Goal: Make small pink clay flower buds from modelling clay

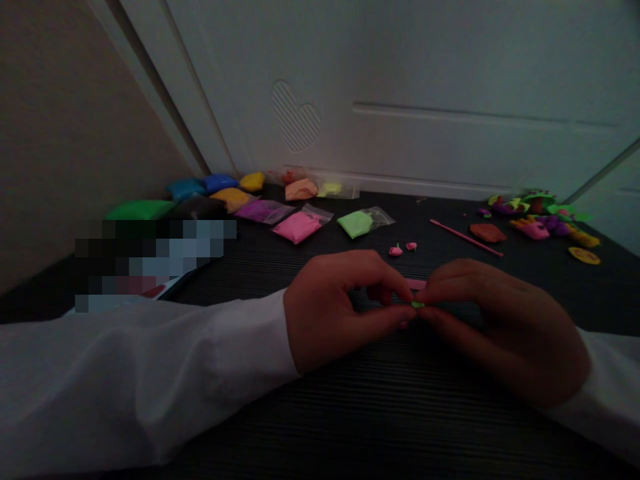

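Observation:
Between my fingertips is a tiny piece of light green modelling clay (417, 305). My left hand (345, 310) pinches it from the left with thumb and forefinger. From the right, the fingertips of my right hand (505, 327) press on the same piece. Behind the fingers lies a flat pink strip (415, 285), partly covered by them. A bit of pink clay (403, 325) shows just under my left thumb. Two small pink clay buds with green tips, one at the left (395, 251) and one at the right (411, 246), rest on the dark table beyond my hands.
Several clay packets line the back left, among them a pink packet (299, 225) and a light green packet (356, 223). A pink stick (466, 237) lies near a reddish-brown lump (487, 233). Colourful clay figures (540, 217) crowd the back right. A white panel (400, 87) rises behind the table.

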### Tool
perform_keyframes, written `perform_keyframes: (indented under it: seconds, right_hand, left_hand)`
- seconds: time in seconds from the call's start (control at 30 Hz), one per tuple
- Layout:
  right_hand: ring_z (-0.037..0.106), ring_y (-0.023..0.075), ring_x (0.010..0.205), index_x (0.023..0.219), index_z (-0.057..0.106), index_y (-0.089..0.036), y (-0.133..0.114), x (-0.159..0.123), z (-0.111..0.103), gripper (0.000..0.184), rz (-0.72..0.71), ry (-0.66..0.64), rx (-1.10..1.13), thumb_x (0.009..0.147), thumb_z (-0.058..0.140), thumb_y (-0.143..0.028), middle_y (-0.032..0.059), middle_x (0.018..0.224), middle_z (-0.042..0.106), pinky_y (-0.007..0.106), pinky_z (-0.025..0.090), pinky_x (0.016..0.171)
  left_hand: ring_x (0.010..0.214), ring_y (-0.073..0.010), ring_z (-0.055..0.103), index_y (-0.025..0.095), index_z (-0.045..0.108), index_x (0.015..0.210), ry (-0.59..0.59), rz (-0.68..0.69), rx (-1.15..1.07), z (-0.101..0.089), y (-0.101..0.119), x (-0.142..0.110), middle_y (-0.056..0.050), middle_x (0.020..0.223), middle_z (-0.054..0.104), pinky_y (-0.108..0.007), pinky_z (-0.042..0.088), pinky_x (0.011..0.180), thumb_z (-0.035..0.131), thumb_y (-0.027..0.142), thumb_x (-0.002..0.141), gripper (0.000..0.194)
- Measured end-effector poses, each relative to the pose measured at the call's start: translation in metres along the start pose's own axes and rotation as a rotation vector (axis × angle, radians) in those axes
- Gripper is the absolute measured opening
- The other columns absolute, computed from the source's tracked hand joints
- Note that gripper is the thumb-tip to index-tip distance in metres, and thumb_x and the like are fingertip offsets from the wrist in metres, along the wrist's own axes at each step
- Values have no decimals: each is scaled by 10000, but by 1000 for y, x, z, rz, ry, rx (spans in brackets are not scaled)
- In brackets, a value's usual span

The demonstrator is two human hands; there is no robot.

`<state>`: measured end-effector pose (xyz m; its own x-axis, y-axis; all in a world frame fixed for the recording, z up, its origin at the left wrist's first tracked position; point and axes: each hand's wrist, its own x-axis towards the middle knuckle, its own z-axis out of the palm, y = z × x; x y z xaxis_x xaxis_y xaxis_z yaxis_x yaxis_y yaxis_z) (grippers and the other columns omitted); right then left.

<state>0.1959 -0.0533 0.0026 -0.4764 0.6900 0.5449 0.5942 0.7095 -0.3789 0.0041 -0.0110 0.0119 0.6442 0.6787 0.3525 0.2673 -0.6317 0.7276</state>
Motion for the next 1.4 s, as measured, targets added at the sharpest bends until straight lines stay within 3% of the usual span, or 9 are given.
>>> perform_keyframes:
  seconds: [0.47,0.87,1.4]
  right_hand:
    - [560,131,799,958,552,-189,1,-1,1,199,15,-6,-1,766,560,-138,36,867,594,256,477,665]
    - [556,114,808,940,563,-157,-1,1,0,176,8,-3,8,765,556,-130,37,860,589,228,461,688]
    - [541,85,819,919,578,-125,0,0,1,162,-7,-7,21,759,559,-107,41,859,581,180,440,724]
  left_hand:
    - [655,-80,554,179,648,776,23,4,7,1,0,1,31,699,606,-166,427,605,658,162,680,99]
    - [653,-74,553,157,645,757,60,105,40,2,-4,-1,16,695,601,-156,426,623,633,155,697,62]
    - [658,-84,545,112,642,798,-15,71,-11,2,-6,0,-2,702,594,-177,418,616,607,155,722,95]
